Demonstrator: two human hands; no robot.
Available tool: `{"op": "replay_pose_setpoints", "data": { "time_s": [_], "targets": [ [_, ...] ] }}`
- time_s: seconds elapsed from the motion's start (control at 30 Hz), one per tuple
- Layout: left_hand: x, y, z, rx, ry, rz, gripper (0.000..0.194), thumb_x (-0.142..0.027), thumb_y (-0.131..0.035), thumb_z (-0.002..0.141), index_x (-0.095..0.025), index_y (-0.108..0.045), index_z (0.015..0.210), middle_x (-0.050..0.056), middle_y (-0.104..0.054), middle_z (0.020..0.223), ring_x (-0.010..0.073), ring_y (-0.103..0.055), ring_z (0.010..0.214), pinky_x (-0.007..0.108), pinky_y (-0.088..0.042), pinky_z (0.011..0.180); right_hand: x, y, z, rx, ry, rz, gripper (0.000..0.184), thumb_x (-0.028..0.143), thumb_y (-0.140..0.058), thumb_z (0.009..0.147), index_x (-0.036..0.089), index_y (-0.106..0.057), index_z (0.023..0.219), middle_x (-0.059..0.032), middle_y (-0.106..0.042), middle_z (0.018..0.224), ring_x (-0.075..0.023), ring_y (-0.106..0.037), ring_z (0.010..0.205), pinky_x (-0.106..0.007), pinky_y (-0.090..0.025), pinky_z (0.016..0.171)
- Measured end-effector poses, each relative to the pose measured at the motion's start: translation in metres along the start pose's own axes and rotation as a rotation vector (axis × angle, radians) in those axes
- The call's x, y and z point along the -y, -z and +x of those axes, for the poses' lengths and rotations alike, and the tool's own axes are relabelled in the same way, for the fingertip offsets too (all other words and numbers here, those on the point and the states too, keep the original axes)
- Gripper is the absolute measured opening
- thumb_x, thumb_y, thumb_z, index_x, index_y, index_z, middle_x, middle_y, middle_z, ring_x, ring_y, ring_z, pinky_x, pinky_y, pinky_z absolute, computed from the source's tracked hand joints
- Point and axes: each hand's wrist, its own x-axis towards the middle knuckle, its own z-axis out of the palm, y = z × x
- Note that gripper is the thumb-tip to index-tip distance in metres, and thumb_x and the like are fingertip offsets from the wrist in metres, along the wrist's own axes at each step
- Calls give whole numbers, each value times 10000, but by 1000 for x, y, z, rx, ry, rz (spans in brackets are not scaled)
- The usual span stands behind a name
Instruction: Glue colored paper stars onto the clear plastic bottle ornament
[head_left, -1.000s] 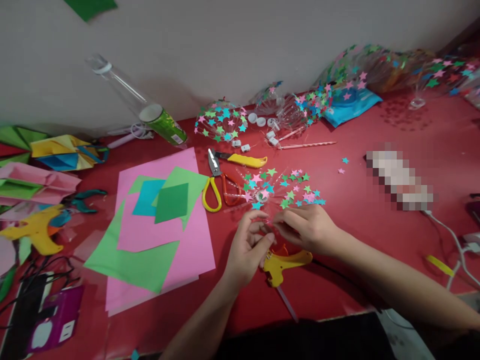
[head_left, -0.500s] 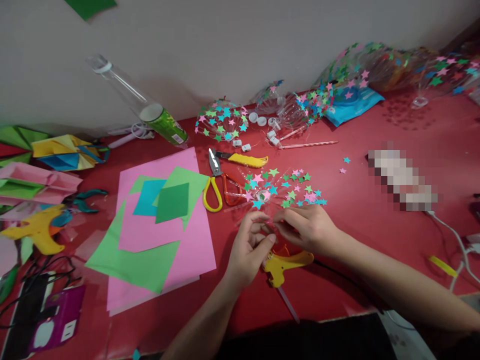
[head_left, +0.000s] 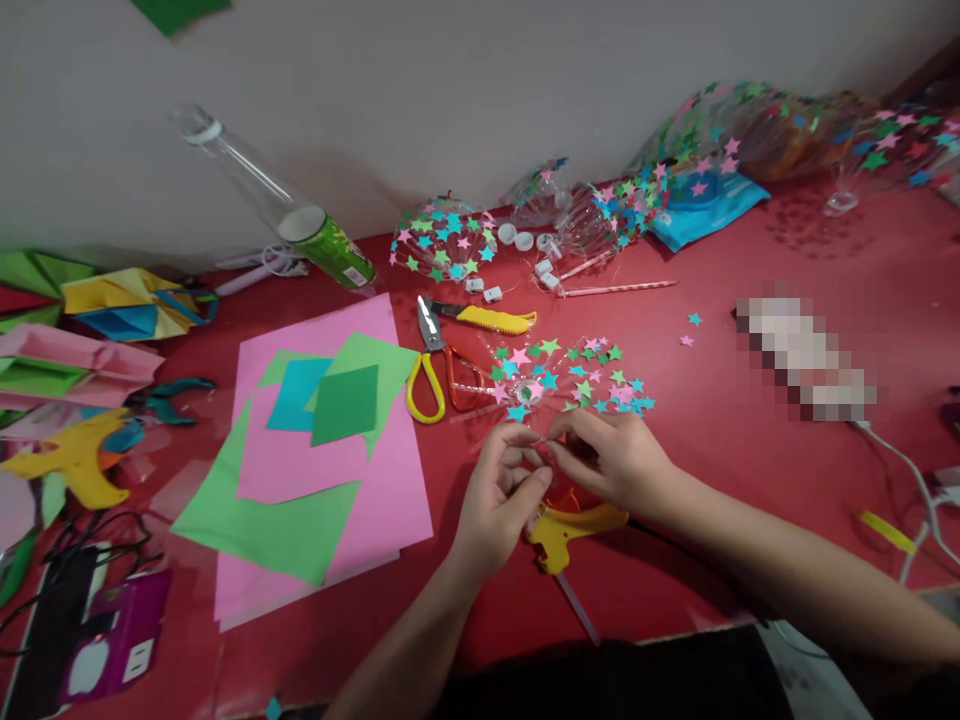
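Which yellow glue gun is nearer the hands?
The glue gun just below the right hand in view, glue stick showing; the other gun lies far left.

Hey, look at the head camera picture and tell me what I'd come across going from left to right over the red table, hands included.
Leftmost yellow glue gun, dark green paper square, left hand, right hand, loose pink star, yellow strip.

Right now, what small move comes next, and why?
Perhaps a light press with the right hand: its fingertips nearly meet those of the left hand at the near side of the star-covered plastic piece, and a yellow glue gun lies close by, so keep it small. Anything pinched is unclear.
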Motion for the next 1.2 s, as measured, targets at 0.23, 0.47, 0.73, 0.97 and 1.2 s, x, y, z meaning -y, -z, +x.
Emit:
{"op": "replay_pose_setpoints", "data": {
  "time_s": [0.23,0.47,0.73,0.97,1.2],
  "targets": [
    [-2,-5,2,-28,1,13,194,-384,-536,914,-216,-465,980,-128,-450,482,19,-363,268,115,-257,314,2,-3,-2,14,-57,13,139,264,-488,916,175,-565,841,60,-541,539,-51,-450,440,-178,-314,459],
    [1,-7,5,-46,0,10,187,-396,-513,928,-217,-465,951,-137,-411,401,39,-359,248,116,-222,301,3,-4,-2,15,-58,5,159,277,-480,915,177,-568,827,52,-554,536,-57,-461,444,-184,-316,468],
    [1,-8,4,-60,17,-5,168,-381,-509,933,-221,-458,943,-136,-419,393,41,-360,251,106,-226,299,5,-4,-2,29,-73,26,126,254,-488,911,180,-553,832,54,-574,539,-56,-486,444,-176,-311,466],
    [3,-7,5,-50,25,-47,153,-354,-528,923,-222,-451,926,-136,-431,399,38,-366,252,102,-225,302,6,-5,-2,41,-100,50,120,254,-487,905,180,-548,833,50,-581,532,-59,-480,433,-182,-309,463],
    [3,-4,6,-17,61,-96,142,-334,-531,920,-227,-438,915,-126,-487,451,27,-377,256,92,-211,296,7,-5,-2,50,-131,83,102,242,-496,896,181,-534,824,54,-587,528,-58,-488,431,-178,-312,466]
  ]
}}
